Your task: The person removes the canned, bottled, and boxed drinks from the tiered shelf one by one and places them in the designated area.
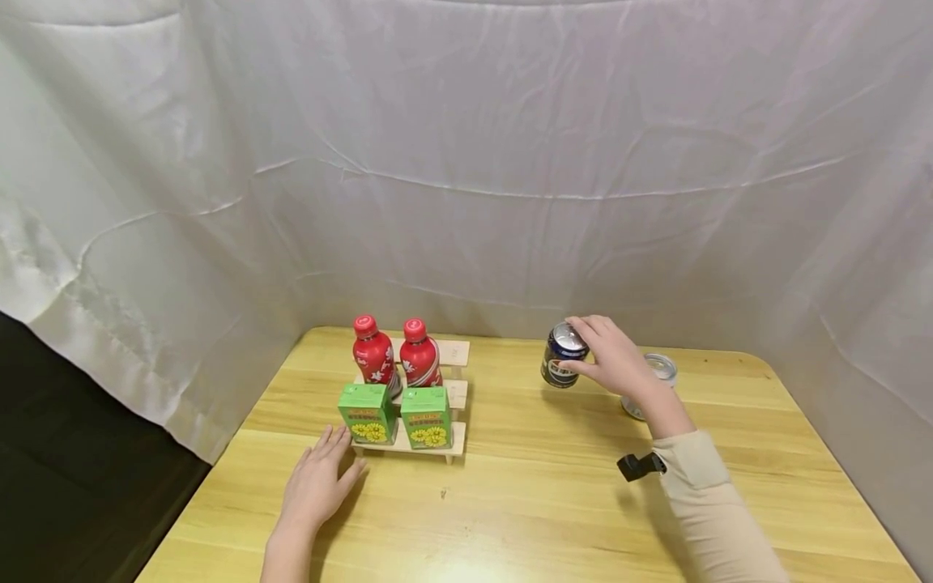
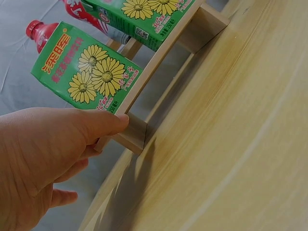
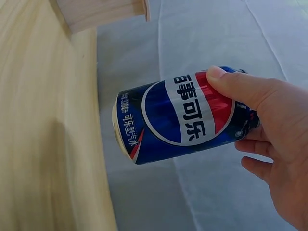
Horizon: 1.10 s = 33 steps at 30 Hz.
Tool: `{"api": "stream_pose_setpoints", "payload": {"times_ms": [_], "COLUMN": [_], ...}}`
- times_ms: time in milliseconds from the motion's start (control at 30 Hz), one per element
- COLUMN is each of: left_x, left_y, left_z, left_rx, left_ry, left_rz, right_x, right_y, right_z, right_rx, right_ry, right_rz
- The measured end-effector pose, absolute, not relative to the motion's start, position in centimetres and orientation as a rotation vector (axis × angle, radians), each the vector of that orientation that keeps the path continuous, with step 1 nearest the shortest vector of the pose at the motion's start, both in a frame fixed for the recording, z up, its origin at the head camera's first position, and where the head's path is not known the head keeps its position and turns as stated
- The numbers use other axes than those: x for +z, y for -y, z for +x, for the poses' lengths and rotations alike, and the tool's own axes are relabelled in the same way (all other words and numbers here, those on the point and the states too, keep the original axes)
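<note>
Pale cloth (image 1: 510, 121) hangs behind a wooden table (image 1: 525, 510), with a blue can (image 1: 557, 368) well to the right of a stepped rack (image 1: 457, 395).

Thumb and fingers of the right hand (image 1: 615, 360) clasp the can near its top, seemingly just above the tabletop, its long axis roughly upright; the left hand (image 1: 315, 483) is far from it, set at the rack's front left corner with the thumb touching, though whether it pinches the wood I cannot tell. Green cartons (image 1: 368, 414) on the front step hide the bases of the red bottles (image 1: 374, 356); a second can (image 1: 662, 367) sits partly behind the right wrist, its label unreadable.
</note>
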<state>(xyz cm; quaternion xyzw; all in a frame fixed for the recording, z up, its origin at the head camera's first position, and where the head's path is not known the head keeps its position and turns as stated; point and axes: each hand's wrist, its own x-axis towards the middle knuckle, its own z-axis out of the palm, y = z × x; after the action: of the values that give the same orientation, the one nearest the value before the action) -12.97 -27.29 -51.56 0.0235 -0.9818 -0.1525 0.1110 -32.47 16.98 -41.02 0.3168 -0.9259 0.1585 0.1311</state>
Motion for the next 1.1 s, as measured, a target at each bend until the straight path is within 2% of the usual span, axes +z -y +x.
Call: {"api": "stream_pose_setpoints", "payload": {"times_ms": [1100], "left_x": [-51.6], "left_y": [27.4], "left_z": [-13.0], "left_rx": [-0.442], "left_ry": [2.899], "left_rz": [0.076], "right_x": [-46.5], "right_y": [-18.2], "right_z": [-32.6], "right_rx": [0.471], "right_ry": [2.693], "right_rz": [0.813]}}
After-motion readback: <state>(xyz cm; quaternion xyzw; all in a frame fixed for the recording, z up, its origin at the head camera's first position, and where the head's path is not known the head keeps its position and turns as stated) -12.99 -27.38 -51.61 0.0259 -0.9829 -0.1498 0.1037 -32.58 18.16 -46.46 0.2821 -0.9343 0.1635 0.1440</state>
